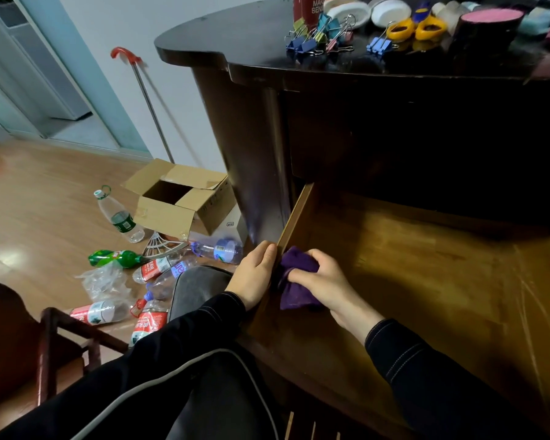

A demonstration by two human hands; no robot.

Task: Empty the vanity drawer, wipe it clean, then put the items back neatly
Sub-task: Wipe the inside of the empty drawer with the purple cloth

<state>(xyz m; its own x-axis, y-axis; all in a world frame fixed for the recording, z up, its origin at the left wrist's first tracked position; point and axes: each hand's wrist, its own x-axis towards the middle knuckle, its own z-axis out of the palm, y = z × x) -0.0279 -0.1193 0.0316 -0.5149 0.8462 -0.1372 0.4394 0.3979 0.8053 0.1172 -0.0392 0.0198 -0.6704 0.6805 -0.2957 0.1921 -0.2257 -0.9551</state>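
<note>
The vanity drawer (426,281) is pulled out, and its bare wooden floor shows nothing but scratches. My right hand (324,285) is shut on a bunched purple cloth (294,281) pressed into the drawer's near-left corner, against the left wall (294,217). My left hand (254,274) grips that left wall from outside, thumb on its top edge. On the dark vanity top (235,36) lie the removed items: several binder clips (318,39), yellow-handled scissors (416,27), white jars (391,9), a pink-topped black container (486,23) and a red can (308,7).
Left of the vanity the floor holds an open cardboard box (178,201), several plastic bottles (121,217) and a crumpled plastic bag (105,281). A metal pole with a red hook (146,96) leans on the wall. A dark wooden chair (29,344) stands at lower left.
</note>
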